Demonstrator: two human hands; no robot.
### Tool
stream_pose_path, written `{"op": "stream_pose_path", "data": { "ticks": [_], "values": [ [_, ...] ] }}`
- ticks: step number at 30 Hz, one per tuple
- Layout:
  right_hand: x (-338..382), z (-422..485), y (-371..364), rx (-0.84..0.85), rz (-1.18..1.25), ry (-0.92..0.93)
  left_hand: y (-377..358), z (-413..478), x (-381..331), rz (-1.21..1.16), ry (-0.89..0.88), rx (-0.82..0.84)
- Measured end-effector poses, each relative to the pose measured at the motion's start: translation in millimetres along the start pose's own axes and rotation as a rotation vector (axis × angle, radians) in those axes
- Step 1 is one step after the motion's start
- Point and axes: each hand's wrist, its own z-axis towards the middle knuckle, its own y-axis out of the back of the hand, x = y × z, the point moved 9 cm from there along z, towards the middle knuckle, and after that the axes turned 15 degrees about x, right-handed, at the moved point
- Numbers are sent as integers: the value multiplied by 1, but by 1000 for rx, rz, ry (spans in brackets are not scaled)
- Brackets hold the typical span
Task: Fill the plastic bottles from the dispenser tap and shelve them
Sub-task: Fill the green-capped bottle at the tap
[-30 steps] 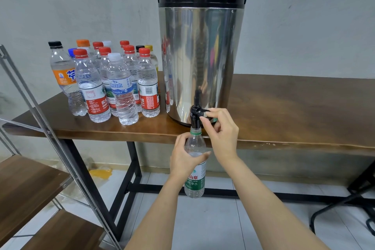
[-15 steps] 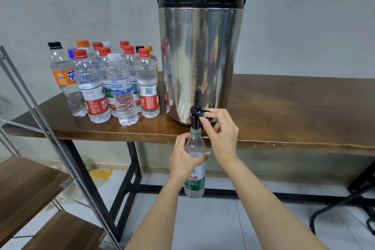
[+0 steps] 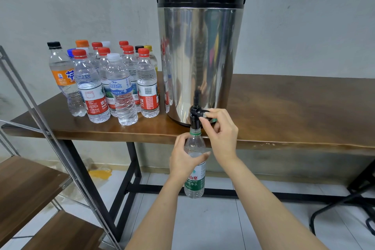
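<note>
Left hand [image 3: 183, 161] holds green-labelled bottle [image 3: 195, 168] under black tap [image 3: 195, 116]; right hand [image 3: 220, 134] pinches its lever.

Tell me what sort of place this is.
Probably a plain workroom or back room: bare grey wall, a steel dispenser and many bottles on a wooden table, a metal-framed shelf beside it.

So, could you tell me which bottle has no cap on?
The green-labelled bottle that the left hand holds under the tap; the bottles standing on the table all wear caps.

Plain utility room, bare grey wall [image 3: 81, 6], tiled floor [image 3: 213, 227], wooden table [image 3: 294, 107], steel dispenser [image 3: 198, 57], metal-framed shelf rack [image 3: 30, 184]
</note>
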Motion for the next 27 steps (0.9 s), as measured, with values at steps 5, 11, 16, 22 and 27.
{"op": "stream_pose_path", "data": {
  "ticks": [5, 11, 16, 22, 27],
  "values": [
    [0, 0, 0, 0, -8, 9, 0, -1, -1, 9, -2, -4],
    [-1, 0, -1, 4, 1, 2, 0, 0, -1, 6, 6, -2],
    [0, 0, -1, 6, 4, 8, 0, 0, -1, 13, 9, -1],
    [-1, 0, 0, -2, 2, 2, 0, 0, -2, 7, 9, 4],
    [0, 0, 0, -5, 11, 1, 0, 0, -1, -4, 1, -3]
  ]
}}
